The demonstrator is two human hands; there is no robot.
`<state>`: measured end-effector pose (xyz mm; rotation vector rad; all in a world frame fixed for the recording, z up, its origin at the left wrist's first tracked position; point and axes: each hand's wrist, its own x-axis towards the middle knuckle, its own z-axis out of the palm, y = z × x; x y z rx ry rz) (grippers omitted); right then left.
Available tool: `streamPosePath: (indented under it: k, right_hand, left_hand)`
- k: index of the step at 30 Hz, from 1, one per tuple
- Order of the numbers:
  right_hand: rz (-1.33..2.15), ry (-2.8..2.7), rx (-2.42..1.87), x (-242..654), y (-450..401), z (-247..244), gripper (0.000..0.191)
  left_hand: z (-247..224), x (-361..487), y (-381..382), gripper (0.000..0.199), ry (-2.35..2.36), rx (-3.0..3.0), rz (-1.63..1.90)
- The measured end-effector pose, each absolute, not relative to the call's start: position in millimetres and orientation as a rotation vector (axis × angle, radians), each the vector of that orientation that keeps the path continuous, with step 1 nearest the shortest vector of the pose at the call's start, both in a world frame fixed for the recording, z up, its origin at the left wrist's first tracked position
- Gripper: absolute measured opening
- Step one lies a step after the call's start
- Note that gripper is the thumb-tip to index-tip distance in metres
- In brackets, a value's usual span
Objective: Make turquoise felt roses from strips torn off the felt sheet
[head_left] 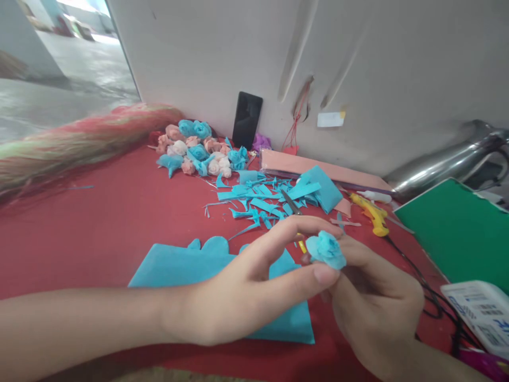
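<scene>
While the fingers of the left hand (238, 297) and right hand (377, 292) clamp a blue flower (326, 249) right of centre, red tabletop (91, 228) stretches mid-left, its near edge bottom centre, pale wall (199, 53) above.

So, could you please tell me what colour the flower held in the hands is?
The flower is light turquoise blue; the head view shows it best.

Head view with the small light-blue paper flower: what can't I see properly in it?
In the head view:
Underside of the small light-blue paper flower: hidden by the bare left hand and right hand.
Lower part of the pointed grey metal blade: behind the left hand.
Shiny silver metal jug: cut off by the right edge.
Small print on the white rectangular box: too blurred.
</scene>
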<state>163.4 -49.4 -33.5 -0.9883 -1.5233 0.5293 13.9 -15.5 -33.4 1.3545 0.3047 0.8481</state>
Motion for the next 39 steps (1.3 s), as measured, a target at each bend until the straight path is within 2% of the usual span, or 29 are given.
streamPosePath:
  k: [11, 24, 30, 39]
  right_hand:
    - [0.507, -1.53, -1.01, 163, -50, -33, 0.025]
    - [0.538, -1.445, -1.033, 161, -45, -36, 0.017]
    - [0.749, -1.325, -1.062, 158, -41, -36, 0.011]
    - [0.872, -1.312, -1.034, 160, -44, -39, 0.013]
  left_hand:
    - [-32, 13, -16, 0.025, 0.334, 1.381, 0.856]
    - [-39, 14, -13, 0.023, 0.251, 1.217, 0.867]
    - [-53, 17, -9, 0.028, 0.282, 1.156, 0.859]
    - [-38, 18, -10, 0.02, 0.194, 1.164, 0.845]
